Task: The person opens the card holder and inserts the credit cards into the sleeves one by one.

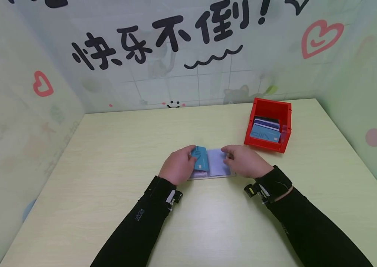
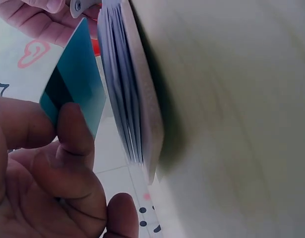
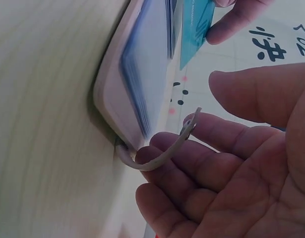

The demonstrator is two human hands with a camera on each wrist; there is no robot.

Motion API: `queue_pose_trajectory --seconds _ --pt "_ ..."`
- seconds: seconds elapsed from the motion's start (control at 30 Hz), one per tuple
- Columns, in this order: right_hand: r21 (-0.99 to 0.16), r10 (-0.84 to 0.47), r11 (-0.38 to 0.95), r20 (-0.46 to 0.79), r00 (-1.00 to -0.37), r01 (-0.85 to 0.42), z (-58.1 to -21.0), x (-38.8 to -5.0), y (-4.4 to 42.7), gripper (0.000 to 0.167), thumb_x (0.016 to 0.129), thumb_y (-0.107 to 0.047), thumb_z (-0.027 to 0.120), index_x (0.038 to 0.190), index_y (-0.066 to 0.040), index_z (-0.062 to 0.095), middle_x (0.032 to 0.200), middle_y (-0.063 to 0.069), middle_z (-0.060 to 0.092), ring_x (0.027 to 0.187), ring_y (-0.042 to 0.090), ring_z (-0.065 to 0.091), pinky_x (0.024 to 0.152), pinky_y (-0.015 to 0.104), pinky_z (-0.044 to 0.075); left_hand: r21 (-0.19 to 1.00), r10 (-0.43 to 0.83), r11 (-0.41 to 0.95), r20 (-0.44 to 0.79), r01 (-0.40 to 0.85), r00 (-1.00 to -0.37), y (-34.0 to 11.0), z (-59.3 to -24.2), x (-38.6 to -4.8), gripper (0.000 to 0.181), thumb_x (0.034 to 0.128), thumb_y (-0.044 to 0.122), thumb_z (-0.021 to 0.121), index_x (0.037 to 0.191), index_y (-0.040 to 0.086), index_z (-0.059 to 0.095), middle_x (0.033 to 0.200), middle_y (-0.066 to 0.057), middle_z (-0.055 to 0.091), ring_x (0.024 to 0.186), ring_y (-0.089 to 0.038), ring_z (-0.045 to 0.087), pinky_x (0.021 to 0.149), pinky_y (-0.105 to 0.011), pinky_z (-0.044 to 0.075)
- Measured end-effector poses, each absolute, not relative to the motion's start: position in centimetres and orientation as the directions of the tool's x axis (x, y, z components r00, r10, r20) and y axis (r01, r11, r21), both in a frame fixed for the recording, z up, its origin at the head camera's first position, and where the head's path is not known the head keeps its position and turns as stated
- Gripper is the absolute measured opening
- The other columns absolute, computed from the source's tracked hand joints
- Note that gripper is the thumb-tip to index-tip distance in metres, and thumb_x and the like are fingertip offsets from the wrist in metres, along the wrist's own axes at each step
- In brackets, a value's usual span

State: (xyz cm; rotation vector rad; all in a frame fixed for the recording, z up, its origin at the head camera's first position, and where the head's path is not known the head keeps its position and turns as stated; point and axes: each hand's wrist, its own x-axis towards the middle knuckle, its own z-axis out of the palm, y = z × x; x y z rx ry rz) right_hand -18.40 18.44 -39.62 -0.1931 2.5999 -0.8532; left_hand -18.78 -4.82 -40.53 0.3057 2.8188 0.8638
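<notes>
In the head view a card holder (image 1: 219,163) lies spread on the table, its clear sleeves showing pale lilac. My left hand (image 1: 177,165) pinches a blue card (image 1: 201,158) between thumb and fingers, above the holder's left half. The left wrist view shows that card (image 2: 82,74) tilted and apart from the stacked sleeves (image 2: 120,84). At the holder's right edge is my right hand (image 1: 246,162), its thumb apart from the fingers. Its fingers touch the holder's curved closure strap (image 3: 162,161), which has a metal snap, in the right wrist view.
A red plastic box (image 1: 263,144) stands at the back right of the table (image 1: 125,148), with several cards (image 1: 264,132) upright inside. Behind the table rises a printed wall (image 1: 175,89), and side panels flank it on both sides.
</notes>
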Motion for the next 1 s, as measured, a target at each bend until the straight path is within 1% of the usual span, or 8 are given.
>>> queue_pose_trajectory --seconds 0.07,0.1,0.17,0.3,0.4,0.5,0.73,1.0 --pt "-0.583 -0.250 0.812 -0.327 -0.912 -0.014 -39.59 -18.48 18.50 0.058 0.101 -0.023 0.070 0.155 -0.008 0.052 0.149 0.015 0.061 0.120 0.030 0.062 0.089 0.033 0.061 0.570 0.246 0.810 -0.112 0.141 -0.963 -4.75 -40.53 -18.78 0.048 0.1084 0.023 0.058 0.155 0.012 0.054 0.135 -0.010 0.071 0.106 -0.024 0.065 0.102 -0.043 0.054" --pt "-0.583 -0.250 0.813 -0.328 -0.911 -0.013 -39.58 -18.53 18.53 0.059 0.101 -0.023 0.070 0.155 -0.008 0.052 0.150 0.015 0.060 0.120 0.030 0.062 0.090 0.034 0.061 0.568 0.247 0.811 -0.112 0.142 -0.963 -4.72 -40.51 -18.78 0.048 0.1085 0.023 0.057 0.155 0.012 0.054 0.144 -0.009 0.067 0.113 -0.023 0.066 0.107 -0.044 0.053" --pt "-0.582 -0.250 0.813 -0.332 -0.910 -0.011 -39.58 -18.62 18.56 0.059 0.101 -0.023 0.070 0.155 -0.007 0.052 0.151 0.015 0.059 0.120 0.030 0.061 0.091 0.035 0.061 0.566 0.253 0.812 -0.118 0.144 -0.960 -4.66 -40.50 -18.80 0.047 0.1088 0.023 0.057 0.155 0.012 0.054 0.148 -0.009 0.065 0.124 -0.025 0.066 0.112 -0.047 0.051" --pt "-0.578 -0.249 0.816 -0.335 -0.909 -0.011 -39.53 -18.70 18.60 0.059 0.101 -0.023 0.070 0.155 -0.007 0.052 0.151 0.016 0.059 0.119 0.030 0.061 0.091 0.034 0.061 0.550 0.272 0.819 -0.124 0.162 -0.954 -4.53 -40.44 -18.84 0.047 0.1094 0.023 0.055 0.155 0.012 0.054 0.150 -0.008 0.063 0.136 -0.026 0.062 0.116 -0.048 0.048" --pt "-0.575 -0.248 0.818 -0.333 -0.910 -0.012 -39.54 -18.74 18.64 0.059 0.101 -0.022 0.070 0.155 -0.007 0.053 0.150 0.016 0.060 0.117 0.030 0.061 0.088 0.032 0.061 0.538 0.284 0.825 -0.130 0.173 -0.950 -4.47 -40.36 -18.92 0.046 0.1096 0.023 0.055 0.155 0.012 0.054 0.151 -0.008 0.062 0.137 -0.027 0.061 0.117 -0.047 0.047" --pt "-0.572 -0.250 0.820 -0.330 -0.910 -0.017 -39.59 -18.82 18.68 0.058 0.101 -0.022 0.070 0.155 -0.007 0.053 0.150 0.016 0.060 0.117 0.030 0.061 0.089 0.033 0.061 0.529 0.294 0.829 -0.138 0.181 -0.946 -4.44 -40.23 -19.03 0.046 0.1096 0.022 0.055 0.154 0.011 0.054 0.152 -0.008 0.062 0.137 -0.027 0.061 0.117 -0.048 0.047" --pt "-0.566 -0.258 0.824 -0.327 -0.909 -0.030 -39.51 -18.93 18.66 0.058 0.101 -0.022 0.070 0.155 -0.006 0.052 0.151 0.016 0.059 0.126 0.033 0.061 0.100 0.043 0.060 0.519 0.312 0.834 -0.164 0.187 -0.936 -4.35 -39.99 -19.34 0.046 0.1099 0.022 0.054 0.155 0.010 0.054 0.153 -0.009 0.060 0.139 -0.027 0.059 0.118 -0.047 0.046" --pt "-0.565 -0.256 0.825 -0.339 -0.905 -0.022 -39.53 -19.17 18.76 0.059 0.102 -0.023 0.070 0.155 -0.006 0.052 0.151 0.016 0.059 0.123 0.031 0.061 0.098 0.041 0.060 0.507 0.311 0.843 -0.189 0.179 -0.931 -3.98 -40.03 -19.66 0.046 0.1099 0.022 0.054 0.155 0.012 0.054 0.154 -0.009 0.059 0.141 -0.028 0.058 0.118 -0.047 0.046"
